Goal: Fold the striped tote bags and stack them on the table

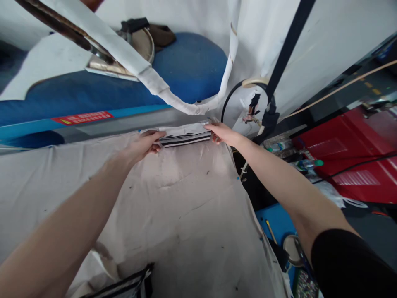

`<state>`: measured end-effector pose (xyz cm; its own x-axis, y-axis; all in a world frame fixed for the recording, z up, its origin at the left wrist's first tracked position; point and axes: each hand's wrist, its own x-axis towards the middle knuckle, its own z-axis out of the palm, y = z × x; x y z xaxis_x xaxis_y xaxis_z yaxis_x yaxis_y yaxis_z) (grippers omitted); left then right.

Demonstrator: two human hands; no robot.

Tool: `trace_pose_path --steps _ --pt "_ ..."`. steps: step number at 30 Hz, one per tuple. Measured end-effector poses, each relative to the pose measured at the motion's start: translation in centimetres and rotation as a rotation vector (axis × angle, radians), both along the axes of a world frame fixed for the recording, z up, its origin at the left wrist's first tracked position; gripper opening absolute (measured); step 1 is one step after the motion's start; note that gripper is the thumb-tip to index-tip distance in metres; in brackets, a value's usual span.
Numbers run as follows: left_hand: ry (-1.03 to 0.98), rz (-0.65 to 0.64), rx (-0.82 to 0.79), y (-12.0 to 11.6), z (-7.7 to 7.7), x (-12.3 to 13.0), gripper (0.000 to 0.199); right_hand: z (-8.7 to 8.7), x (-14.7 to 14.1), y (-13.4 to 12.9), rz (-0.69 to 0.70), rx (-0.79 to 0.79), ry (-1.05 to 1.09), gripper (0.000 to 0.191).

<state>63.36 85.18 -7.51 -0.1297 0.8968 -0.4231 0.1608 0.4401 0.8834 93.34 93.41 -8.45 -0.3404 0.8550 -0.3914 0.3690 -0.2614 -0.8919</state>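
Between my two hands lies a folded piece of black-and-white striped fabric [186,138] with a white band along its far side, at the far edge of a cloth-covered table [192,207]. My left hand [149,141] pinches its left end. At its right end, my right hand [219,132] grips the corner with thumb and fingers. The fabric looks stretched straight between them. Another striped black-and-white fabric piece [130,285] sits at the near edge, partly cut off by the frame.
Beyond the table are a blue padded board [192,62] and a hanging white wrapped hose [186,106]. A black strap [288,45] runs down at the right. Below right stand a red cabinet [350,145], plastic bottles [310,164] and a blue surface [273,219] with small items.
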Motion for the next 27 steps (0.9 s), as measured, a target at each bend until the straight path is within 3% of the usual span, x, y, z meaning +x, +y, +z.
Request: trace_pose_path --steps 4,8,10,13,15,17,20,27 --pt "0.148 0.008 0.016 -0.3 -0.3 0.0 0.038 -0.4 -0.2 -0.1 0.004 0.035 -0.042 0.031" --pt "0.379 -0.011 0.006 -0.6 0.6 0.9 0.046 0.1 -0.7 -0.5 -0.034 0.161 -0.159 0.029" --pt "0.590 0.023 0.067 -1.2 1.2 1.7 0.048 0.6 -1.2 -1.3 -0.116 0.377 -0.303 0.023" --pt "0.958 0.033 0.399 -3.0 1.7 3.5 0.046 1.3 -2.0 -4.0 -0.141 0.864 -0.506 0.024" --pt "1.086 -0.122 0.630 -4.4 1.6 4.9 0.046 1.4 -2.5 -6.4 0.037 1.109 -0.556 0.032" --pt "1.131 -0.307 0.743 -5.6 1.0 6.3 0.049 1.0 -2.9 -8.4 0.265 1.226 -0.577 0.039" --pt "1.163 -0.402 0.733 -6.3 -0.5 7.5 0.056 -0.3 -3.2 -9.7 0.391 1.246 -0.636 0.050" --pt "1.210 -0.388 0.597 -5.9 -2.8 7.4 0.058 -2.8 -2.3 -8.4 0.349 1.176 -0.720 0.058"
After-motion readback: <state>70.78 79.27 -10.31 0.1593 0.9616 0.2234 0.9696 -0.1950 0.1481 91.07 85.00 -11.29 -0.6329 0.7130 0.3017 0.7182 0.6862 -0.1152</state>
